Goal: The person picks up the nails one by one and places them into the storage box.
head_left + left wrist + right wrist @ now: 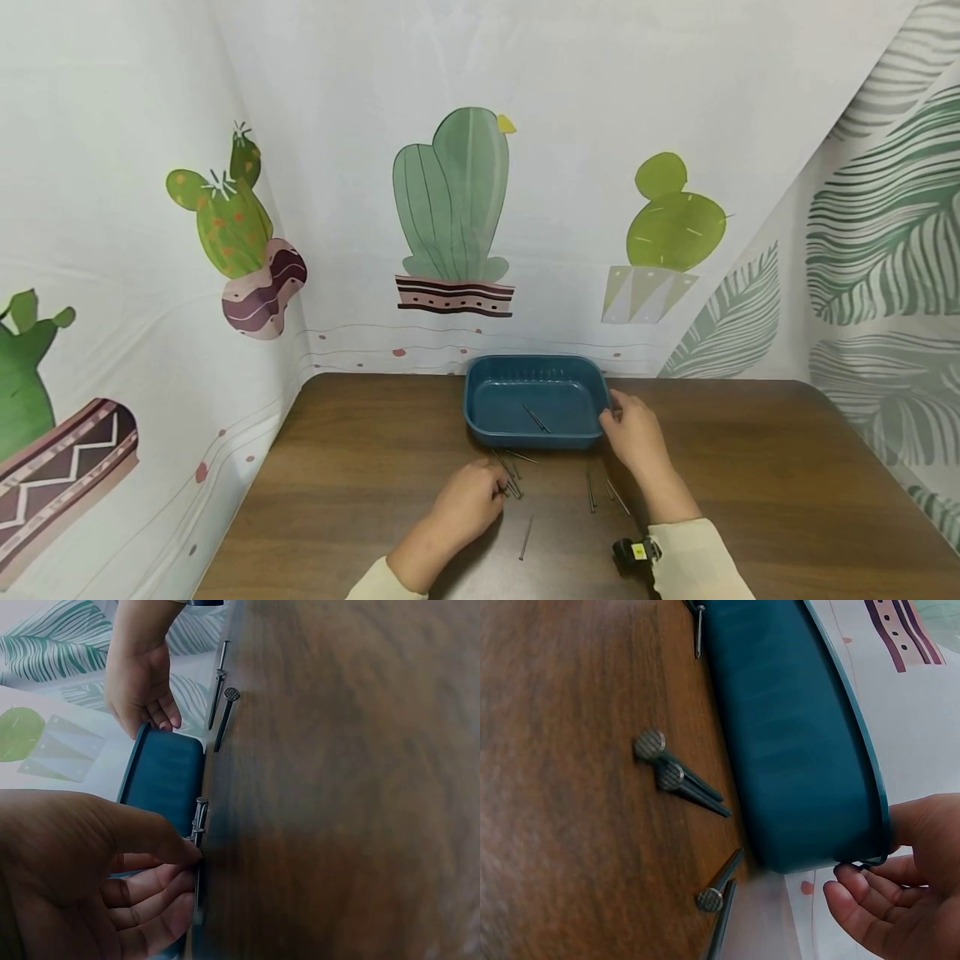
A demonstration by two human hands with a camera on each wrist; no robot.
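Note:
In the head view my left hand (468, 497) is low over a loose cluster of metal nails (513, 483) in front of a blue plastic tray (534, 439). The left wrist view has the thumb and fingertips of my left hand (97, 862) pinching at a nail (199, 814), partly hidden by the thumb. My right hand (633, 429) grips the tray's right rim, its thumb on one side and fingers curled beneath the lip in the right wrist view. Inside the tray lie a couple of nails (536, 419).
More nails (591, 492) lie right of the cluster, before the tray's right end. A single nail (527, 538) lies nearer the front. The brown wooden table (360, 467) meets a cactus-printed cloth (345, 208) at the back. A black strapped device (633, 553) sits at the right wrist.

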